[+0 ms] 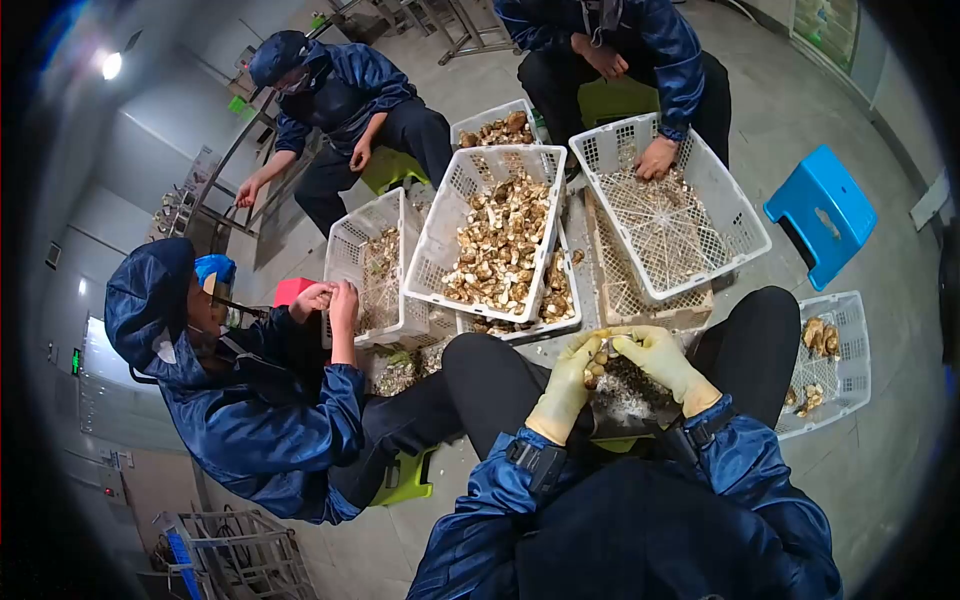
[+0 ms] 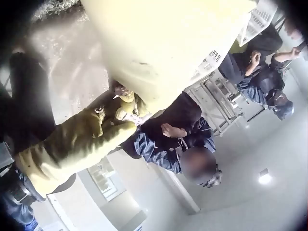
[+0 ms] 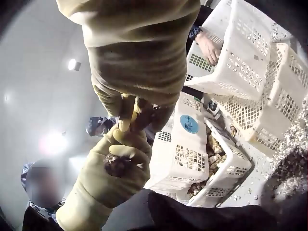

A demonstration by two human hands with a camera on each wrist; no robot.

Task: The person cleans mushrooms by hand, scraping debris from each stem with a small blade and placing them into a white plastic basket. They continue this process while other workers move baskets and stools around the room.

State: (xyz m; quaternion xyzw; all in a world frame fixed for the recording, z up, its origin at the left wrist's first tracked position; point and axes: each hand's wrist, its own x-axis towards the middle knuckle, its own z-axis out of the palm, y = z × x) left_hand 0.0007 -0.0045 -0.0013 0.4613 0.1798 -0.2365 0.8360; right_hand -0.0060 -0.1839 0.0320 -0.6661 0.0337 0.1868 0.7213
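Two hands in pale yellow gloves meet above the lap in the head view. The left hand (image 1: 566,388) holds several small brown-and-white mushrooms (image 1: 598,366) in its curled fingers. One dark-capped mushroom (image 3: 117,165) shows in that palm in the right wrist view. Right up against it, the right hand (image 1: 664,366) has its thumb and fingers closed at a pale mushroom piece (image 2: 128,116), seen in the left wrist view. The gloves hide much of this piece. Beneath the hands lies a heap of pale trimmings (image 1: 632,382).
A white crate (image 1: 425,270) full of mushrooms stands ahead, stacked on another. Right of it, a crate (image 1: 735,225) holds scraps under another person's hand. A low crate (image 1: 852,370) with mushrooms sits at right, near a blue stool (image 1: 825,215). A seated person (image 1: 265,415) works at left.
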